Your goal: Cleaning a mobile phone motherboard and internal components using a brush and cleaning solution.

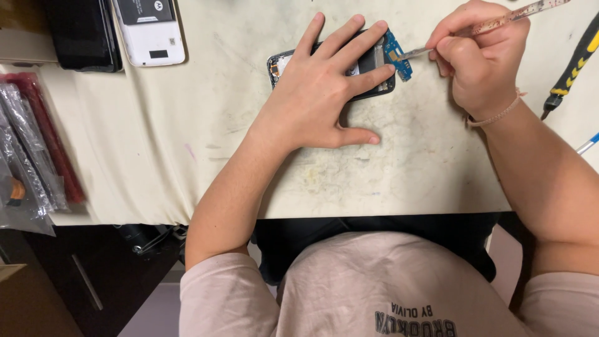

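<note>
The opened phone (374, 68) lies on the surface (405, 168), pinned flat under the spread left hand (321, 93). The right hand (483, 59) pinches a clear tool (499, 22), tip at the blue board (397, 55) — thin, light, likely fragile; best lifted by its edges.

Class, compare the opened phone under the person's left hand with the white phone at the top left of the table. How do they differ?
The opened phone is dark-framed with its insides and a blue circuit board exposed; the white phone shows a pale back with a dark battery. The left hand presses on the opened phone, while the white phone lies untouched. Both lie flat on the stained table.
</note>
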